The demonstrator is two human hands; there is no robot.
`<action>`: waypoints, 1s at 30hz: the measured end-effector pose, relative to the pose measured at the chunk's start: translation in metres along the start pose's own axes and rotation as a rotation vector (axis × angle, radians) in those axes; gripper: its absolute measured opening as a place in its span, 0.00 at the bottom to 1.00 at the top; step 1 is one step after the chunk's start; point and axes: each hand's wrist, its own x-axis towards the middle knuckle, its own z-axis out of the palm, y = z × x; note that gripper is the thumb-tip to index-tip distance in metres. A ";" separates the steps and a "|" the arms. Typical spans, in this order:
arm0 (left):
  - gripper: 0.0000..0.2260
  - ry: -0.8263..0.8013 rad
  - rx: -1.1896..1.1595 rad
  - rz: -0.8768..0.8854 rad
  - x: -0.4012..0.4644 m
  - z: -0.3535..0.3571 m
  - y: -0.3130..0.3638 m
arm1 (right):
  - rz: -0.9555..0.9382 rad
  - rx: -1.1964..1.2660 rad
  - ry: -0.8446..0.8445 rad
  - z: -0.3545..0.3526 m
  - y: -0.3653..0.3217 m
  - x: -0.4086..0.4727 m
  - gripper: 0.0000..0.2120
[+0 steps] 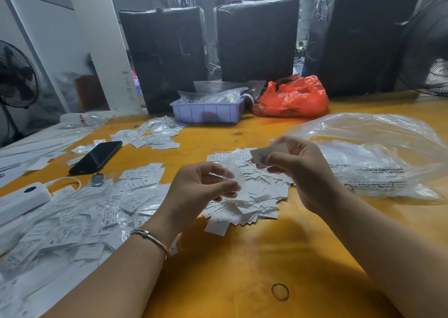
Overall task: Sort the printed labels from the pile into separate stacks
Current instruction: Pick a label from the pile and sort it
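A loose pile of white printed labels (252,196) lies on the yellow table (242,269), just beyond my hands. My left hand (198,186) hovers over the pile's left edge and pinches a small clear plastic sleeve (232,174) between thumb and fingers. Above the pile's right side, my right hand (298,169) holds a small bundle of labels (264,154) in its fingertips. A wide spread of labels in clear sleeves (80,216) covers the table to the left. A smaller heap of labels (152,136) lies further back.
A black phone (97,157) and a white power bank (21,199) sit at left. A purple tray (208,110), an orange bag (293,98) and black wrapped bales (257,39) stand behind. A large clear plastic bag (378,157) lies at right. A rubber band (280,291) lies near me.
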 end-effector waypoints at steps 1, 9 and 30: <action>0.07 -0.005 0.014 0.008 0.000 0.001 0.000 | -0.057 -0.026 -0.012 0.001 -0.002 -0.002 0.09; 0.02 -0.028 0.074 0.067 -0.001 0.003 0.001 | -0.279 -0.251 -0.060 0.006 -0.015 -0.010 0.03; 0.03 -0.028 0.085 0.080 -0.001 0.004 -0.001 | -0.407 -0.564 -0.013 0.009 -0.013 -0.011 0.04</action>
